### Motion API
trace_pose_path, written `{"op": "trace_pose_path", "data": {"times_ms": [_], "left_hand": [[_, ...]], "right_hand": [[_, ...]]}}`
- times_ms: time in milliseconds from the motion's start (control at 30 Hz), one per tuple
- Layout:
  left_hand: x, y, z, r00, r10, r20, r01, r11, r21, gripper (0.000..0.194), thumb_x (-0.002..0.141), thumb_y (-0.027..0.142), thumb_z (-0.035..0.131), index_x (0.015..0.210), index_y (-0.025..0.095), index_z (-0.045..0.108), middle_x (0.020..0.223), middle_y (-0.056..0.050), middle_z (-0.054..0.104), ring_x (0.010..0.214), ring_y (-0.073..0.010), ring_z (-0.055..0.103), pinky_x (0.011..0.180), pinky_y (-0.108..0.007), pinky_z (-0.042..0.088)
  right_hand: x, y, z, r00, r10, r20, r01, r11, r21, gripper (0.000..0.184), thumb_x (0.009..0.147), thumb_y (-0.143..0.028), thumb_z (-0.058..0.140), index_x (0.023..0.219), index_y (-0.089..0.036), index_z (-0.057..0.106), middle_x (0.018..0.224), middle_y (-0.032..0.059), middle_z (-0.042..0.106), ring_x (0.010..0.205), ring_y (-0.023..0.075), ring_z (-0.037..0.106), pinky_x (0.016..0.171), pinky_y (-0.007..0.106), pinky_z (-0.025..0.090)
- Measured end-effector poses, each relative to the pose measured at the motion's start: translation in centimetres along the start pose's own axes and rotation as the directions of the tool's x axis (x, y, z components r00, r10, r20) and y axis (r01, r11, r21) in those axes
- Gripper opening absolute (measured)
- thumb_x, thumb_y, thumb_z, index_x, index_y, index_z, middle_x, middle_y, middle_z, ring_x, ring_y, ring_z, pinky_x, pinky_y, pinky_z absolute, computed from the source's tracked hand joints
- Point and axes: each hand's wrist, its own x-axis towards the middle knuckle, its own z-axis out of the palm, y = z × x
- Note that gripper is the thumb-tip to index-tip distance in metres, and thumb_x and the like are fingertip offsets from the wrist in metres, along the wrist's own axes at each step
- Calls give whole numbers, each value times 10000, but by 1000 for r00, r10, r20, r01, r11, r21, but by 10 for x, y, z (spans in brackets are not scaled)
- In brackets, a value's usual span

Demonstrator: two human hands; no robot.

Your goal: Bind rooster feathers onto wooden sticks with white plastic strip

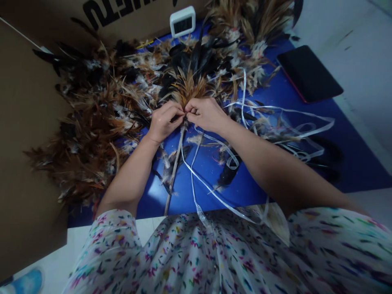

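Note:
A feather duster with brown and black feathers (191,87) lies in front of me, its thin stick (175,171) running down toward the table's front edge. My left hand (167,119) is closed in a pinch at the foot of the feathers, where they meet the stick. Close against it, my right hand (204,113) pinches at the same spot; what lies between its fingertips is too small to make out. A white plastic ribbon (202,181) trails from just below the hands to my lap. More looped ribbon (309,132) lies right of my right hand.
Heaps of loose feathers (101,122) cover the left and back of the blue table (245,183). A cardboard box (137,24) stands behind, near a small white digital clock (183,22). A dark tablet (310,73) lies at the right edge. Cardboard (27,143) walls the left side.

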Motion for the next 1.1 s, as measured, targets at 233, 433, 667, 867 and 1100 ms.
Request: {"op": "trace_pose_path", "data": {"times_ms": [233,433,667,867,1100], "left_hand": [[-1,1,0,998,-58,35,60,997,-52,164,909,273,557,782,190,620,824,-45,692,796,-135,660,717,-280,516],[0,2,-1,997,-70,36,73,994,-80,182,906,293,576,768,183,620,806,-50,700,779,-134,663,706,-277,513],[0,3,-1,991,-121,63,127,987,-94,268,917,391,562,744,194,618,797,-50,693,775,-147,663,720,-310,526],[1,4,-1,988,-136,68,142,986,-92,283,922,404,545,739,200,615,794,-51,693,779,-151,666,722,-319,529],[0,4,0,989,-135,64,141,984,-104,267,907,395,570,723,205,602,807,-45,698,777,-156,670,731,-335,532]], "right_hand": [[-4,-2,1,998,64,-24,-63,996,66,97,709,-108,557,736,-187,607,580,-39,598,527,126,609,595,263,457],[-6,-5,1,995,94,-31,-91,991,98,90,697,-106,568,710,-190,599,519,-42,594,513,148,643,621,287,504],[-7,-9,0,987,156,-36,-153,985,80,90,691,-114,588,695,-202,609,506,-36,612,539,166,662,644,307,530],[-7,-8,1,985,168,-42,-164,982,97,69,685,-128,598,693,-195,610,503,-21,633,551,180,686,646,309,544],[-8,-8,1,981,191,-41,-185,974,131,71,691,-115,598,697,-183,616,527,-8,652,534,170,679,608,291,552]]}}
